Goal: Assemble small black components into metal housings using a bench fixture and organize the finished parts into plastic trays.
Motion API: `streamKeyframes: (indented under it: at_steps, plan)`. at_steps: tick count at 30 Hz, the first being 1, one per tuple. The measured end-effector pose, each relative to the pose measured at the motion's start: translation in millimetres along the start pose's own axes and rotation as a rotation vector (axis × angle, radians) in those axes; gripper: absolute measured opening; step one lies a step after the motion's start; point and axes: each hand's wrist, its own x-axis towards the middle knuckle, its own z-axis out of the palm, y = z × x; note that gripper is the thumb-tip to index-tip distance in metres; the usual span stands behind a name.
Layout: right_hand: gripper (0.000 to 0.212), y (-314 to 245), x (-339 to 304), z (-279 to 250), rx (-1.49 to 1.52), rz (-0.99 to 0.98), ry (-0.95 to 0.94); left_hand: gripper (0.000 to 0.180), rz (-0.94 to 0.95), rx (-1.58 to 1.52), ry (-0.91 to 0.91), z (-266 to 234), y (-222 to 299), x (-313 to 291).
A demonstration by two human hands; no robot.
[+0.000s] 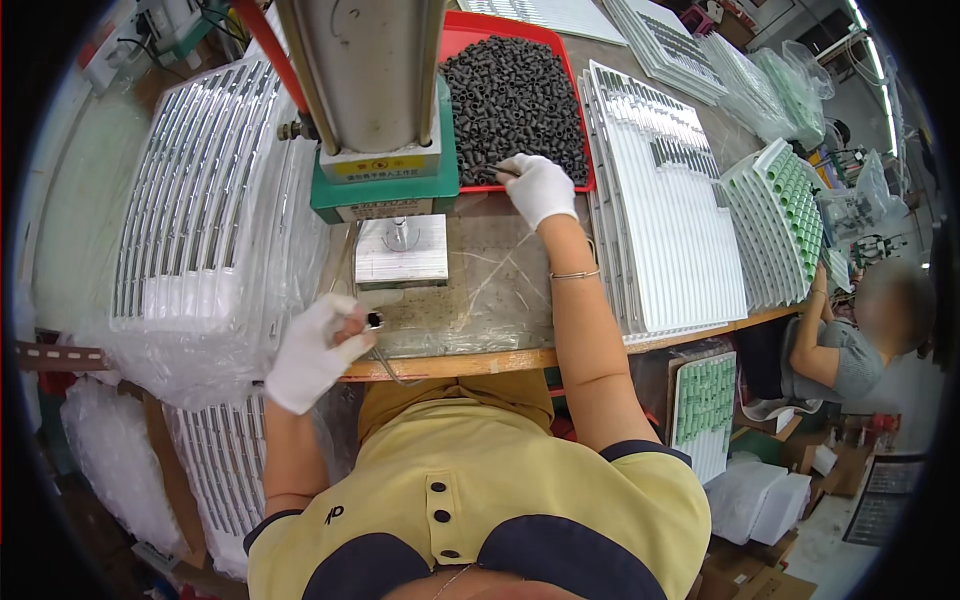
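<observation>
My left hand, in a white glove with bare fingertips showing, is closed on a small tube with a dark open end, just above the table's front edge. My right hand, also gloved, reaches to the near rim of a red tray. Its fingers are pinched together beside a heap of small black plastic sleeves; what lies between them is too small to make out. Between the hands stands a green press, its metal base block carrying a small upright round fixture.
Left of the press, a white ridged tray holds rows of shiny metal tubes over plastic wrap. Stacked white ridged trays stand at right, then trays of green pieces. A red hose runs beside the press. Another person sits at far right.
</observation>
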Motion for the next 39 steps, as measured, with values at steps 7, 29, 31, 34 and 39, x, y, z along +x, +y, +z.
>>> streamKeyframes:
  at_steps: [7,29,31,34,39]
  plan:
    - [0.015,-5.2,6.2,29.1,-0.175,-0.105,0.156,0.020,0.023,0.108,0.064,47.7,-24.5,47.1]
    - [0.013,19.8,-116.6,-101.6,-0.012,-0.351,0.094,0.019,0.309,0.251,0.033,108.7,-44.3,82.7]
    - [0.015,52.3,-105.1,-132.6,0.162,0.036,0.258,0.019,0.203,0.063,-0.047,104.6,-45.0,82.1]
    - [0.027,144.3,-60.7,-149.8,0.243,0.409,0.420,0.020,0.031,-0.185,-0.213,106.0,-39.2,78.9]
    - [0.045,198.3,8.4,-135.9,-0.091,0.422,0.227,0.020,0.003,-0.132,-0.171,116.4,-43.0,83.6]
